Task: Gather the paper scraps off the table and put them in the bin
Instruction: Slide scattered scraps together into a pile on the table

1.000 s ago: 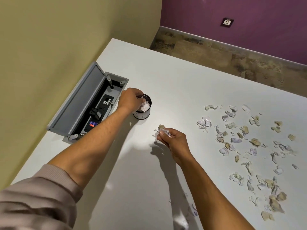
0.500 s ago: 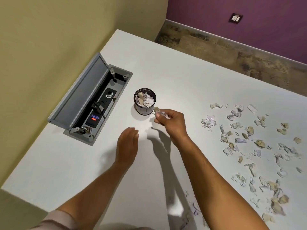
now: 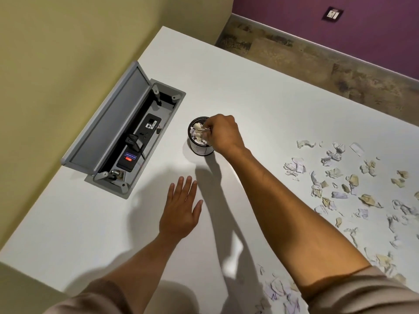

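Two hands were in view: the left hand (image 3: 181, 214) and the right hand (image 3: 223, 135). One desk (image 3: 260, 91) carried everything. One small round bin (image 3: 200, 141) stood on it, with several scraps inside, too bunched to count. One cable box (image 3: 127, 141) was set into the desk, with one raised lid (image 3: 108, 118). Loose paper scraps (image 3: 340, 177) lay scattered at the right, several dozen of them, too many and too small for an exact count. A second, smaller cluster of scraps (image 3: 278, 291) lay at the near edge. One wall socket (image 3: 332, 13) showed on the purple wall.
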Available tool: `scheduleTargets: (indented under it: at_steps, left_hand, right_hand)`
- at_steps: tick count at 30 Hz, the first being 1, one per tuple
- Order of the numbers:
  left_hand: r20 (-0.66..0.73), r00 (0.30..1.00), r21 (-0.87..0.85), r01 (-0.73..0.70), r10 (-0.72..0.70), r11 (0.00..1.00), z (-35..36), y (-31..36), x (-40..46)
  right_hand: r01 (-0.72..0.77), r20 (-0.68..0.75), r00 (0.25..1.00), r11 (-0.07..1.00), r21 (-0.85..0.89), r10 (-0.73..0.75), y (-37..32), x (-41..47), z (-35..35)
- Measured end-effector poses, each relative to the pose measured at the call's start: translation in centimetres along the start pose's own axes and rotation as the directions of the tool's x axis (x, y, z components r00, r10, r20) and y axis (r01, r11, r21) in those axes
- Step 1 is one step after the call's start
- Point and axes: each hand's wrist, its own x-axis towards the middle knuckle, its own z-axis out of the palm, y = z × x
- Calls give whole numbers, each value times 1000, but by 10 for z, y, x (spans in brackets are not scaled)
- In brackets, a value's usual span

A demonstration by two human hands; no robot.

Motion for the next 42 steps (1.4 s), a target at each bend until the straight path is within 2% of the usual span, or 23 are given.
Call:
scheduleTargets:
  at_steps: [5, 7, 15, 19, 22, 24, 32, 42]
  left_hand:
    - [25, 1000, 4, 6, -7, 1000, 0, -1, 1]
    - [28, 1000, 1, 10, -10, 1000, 0, -1, 1]
    - [28, 999, 9, 20, -20, 1000, 0, 0, 1]
    - [30, 999, 14, 19, -20, 1000, 1, 0, 1]
    - [28, 999, 9, 22, -22, 1000, 0, 0, 1]
    - [28, 999, 9, 20, -21, 1000, 0, 0, 1]
    - [40, 999, 14, 26, -27, 1000, 2, -1, 1]
    - [31, 999, 16, 31, -31, 999, 4, -2, 1]
  right_hand:
    - [85, 158, 987, 958, -273, -43, -14, 10, 11]
    - [108, 188, 981, 940, -323, -48, -16, 14, 13]
    - [225, 311, 942, 927, -300, -129, -17, 26, -7]
    - [255, 298, 939, 928, -273, -171, -21, 29, -21]
    - [222, 291, 945, 947, -230, -151, -23, 28, -27]
    - [201, 339, 932, 961, -189, -129, -22, 28, -24]
    - [288, 504, 863, 857, -427, -38, -16, 39, 20]
    - [264, 538, 839, 805, -532, 80, -18, 56, 30]
